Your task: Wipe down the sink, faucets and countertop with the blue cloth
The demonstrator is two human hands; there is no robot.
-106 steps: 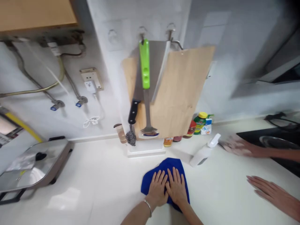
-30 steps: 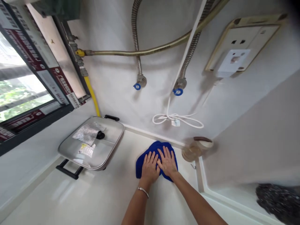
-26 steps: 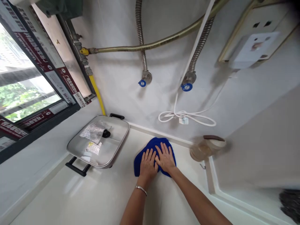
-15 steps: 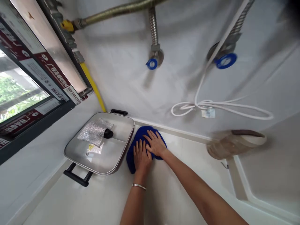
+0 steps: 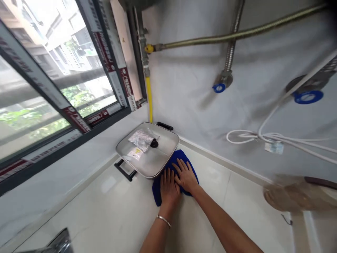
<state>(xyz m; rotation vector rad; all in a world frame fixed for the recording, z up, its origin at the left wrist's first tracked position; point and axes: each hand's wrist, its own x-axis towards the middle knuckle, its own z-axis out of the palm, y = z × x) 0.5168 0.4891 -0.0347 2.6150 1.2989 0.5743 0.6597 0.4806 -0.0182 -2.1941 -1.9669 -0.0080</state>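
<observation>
The left hand [image 5: 170, 188] and right hand [image 5: 186, 177] press a blue cloth [image 5: 157, 192]; a lidded pan [image 5: 162, 149] stands just beside.

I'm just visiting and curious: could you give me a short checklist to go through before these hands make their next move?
1. Both hands on the cloth: ok. The left hand and right hand lie spread on the blue cloth.
2. Gap between cloth and pan: not ok. The cloth reaches right up to the side of the covered pan.
3. Silvery wrap out of the way: cannot tell. It shows beside the black knob, but whether above or below the glass is unclear.
4. White cord away from the hands: ok. It is bundled by the wall, off to the right.
5. Cloth damp: cannot tell.
</observation>
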